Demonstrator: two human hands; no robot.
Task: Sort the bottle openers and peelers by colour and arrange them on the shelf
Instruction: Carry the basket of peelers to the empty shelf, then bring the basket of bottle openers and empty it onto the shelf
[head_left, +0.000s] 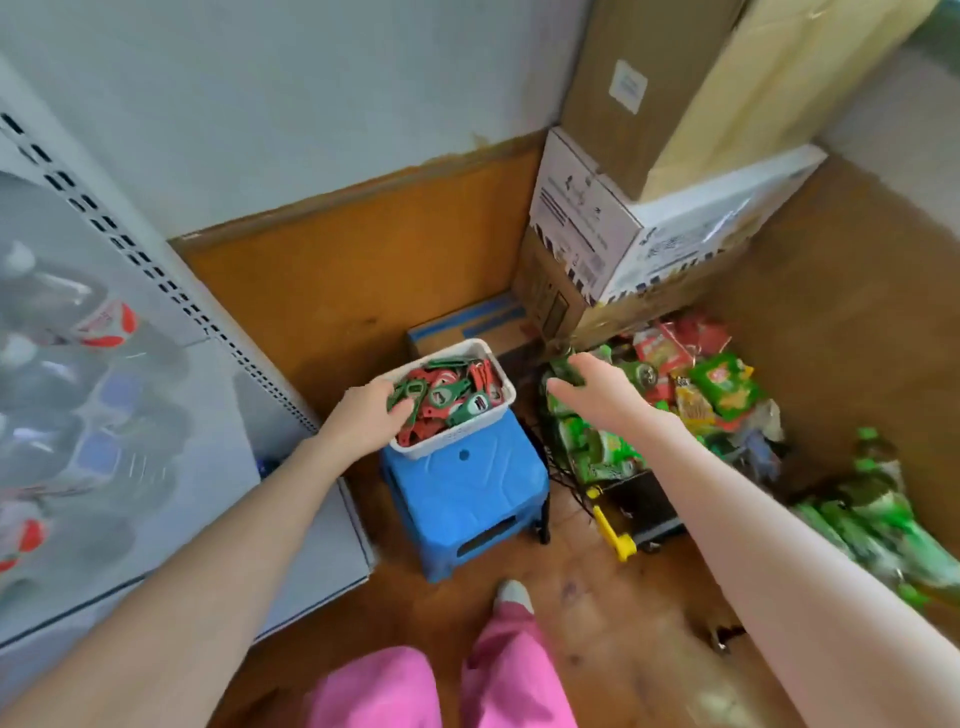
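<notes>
A white plastic basket (457, 435) stands on a blue stool (467, 493) and is full of several red and green bottle openers and peelers (447, 392). My left hand (366, 415) reaches into the basket's left side, and its fingers curl round a green opener (402, 393). To the right of the basket hovers my right hand (592, 387), its fingers spread and relaxed, holding nothing. The grey shelf (171, 291) with its slotted upright stands at the left.
Water bottles (78, 332) lie on the shelf at the left. Stacked cardboard boxes (623, 234) fill the back corner. A pile of green and red snack packets (701, 395) covers the floor on the right, and a yellow-handled black object (618, 530) lies beside the stool. My pink-trousered legs (498, 670) are below.
</notes>
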